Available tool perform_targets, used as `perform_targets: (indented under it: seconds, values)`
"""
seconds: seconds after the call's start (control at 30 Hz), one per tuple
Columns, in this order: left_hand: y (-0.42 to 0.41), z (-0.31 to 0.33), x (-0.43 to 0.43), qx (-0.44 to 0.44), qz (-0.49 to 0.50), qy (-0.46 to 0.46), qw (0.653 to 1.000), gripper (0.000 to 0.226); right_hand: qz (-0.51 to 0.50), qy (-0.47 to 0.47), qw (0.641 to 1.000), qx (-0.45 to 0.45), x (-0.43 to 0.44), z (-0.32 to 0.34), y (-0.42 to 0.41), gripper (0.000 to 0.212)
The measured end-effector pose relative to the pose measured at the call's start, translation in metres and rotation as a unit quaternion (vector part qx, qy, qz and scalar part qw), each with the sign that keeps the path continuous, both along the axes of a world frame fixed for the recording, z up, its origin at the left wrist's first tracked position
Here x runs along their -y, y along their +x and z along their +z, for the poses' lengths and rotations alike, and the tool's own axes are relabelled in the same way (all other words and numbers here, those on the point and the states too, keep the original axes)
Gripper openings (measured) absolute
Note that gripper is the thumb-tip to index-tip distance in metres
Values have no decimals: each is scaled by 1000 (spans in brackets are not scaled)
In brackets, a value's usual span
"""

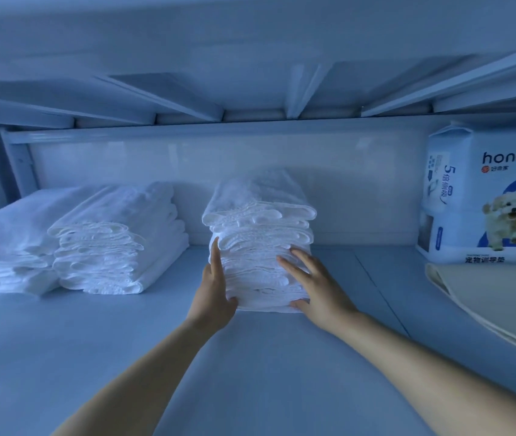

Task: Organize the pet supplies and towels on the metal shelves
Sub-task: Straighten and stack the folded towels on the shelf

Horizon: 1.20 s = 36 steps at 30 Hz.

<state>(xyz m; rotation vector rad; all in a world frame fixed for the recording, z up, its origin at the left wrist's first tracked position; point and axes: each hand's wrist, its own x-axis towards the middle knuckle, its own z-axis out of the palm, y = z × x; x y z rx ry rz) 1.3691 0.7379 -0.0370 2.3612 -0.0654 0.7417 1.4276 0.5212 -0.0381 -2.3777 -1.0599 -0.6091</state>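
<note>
White folded towel stack (pixel 260 234): left hand (pixel 215 287) flat against its side, right hand (pixel 316 284) spread on its front. Fingers straight, pressing, not clasping.

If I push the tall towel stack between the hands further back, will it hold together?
Probably soft: the towel stack is loose folded layers, so a high push may shear the top ones. It looks tall for its footprint, so it could lean; the left hand and right hand brace its lower half. The shelf looks smooth, so it likely slides.
</note>
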Motion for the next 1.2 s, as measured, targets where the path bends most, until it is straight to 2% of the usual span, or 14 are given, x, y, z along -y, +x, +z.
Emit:
perform_targets:
  seconds: [0.3,0.57,0.7,0.77,0.97,1.2]
  values:
    - [-15,3,-89,-18,43,24,999,117,25,-8,1000,-7,-93,3,-4,87]
    - [-17,-10,-117,6,105,85,991,108,-19,-5,1000,-3,-140,5,1,86]
    - [-8,-8,-134,38,113,226,967,116,-31,1,1000,-2,-161,3,-1,86]
    - [-4,-10,-143,37,104,272,956,108,-39,13,999,9,-163,-2,-3,86]
    - [-4,-15,-148,29,87,267,959,82,-37,26,999,4,-160,-13,-3,83]
    - [-3,-11,-144,55,79,306,947,82,-92,30,995,8,-156,-10,-11,73]
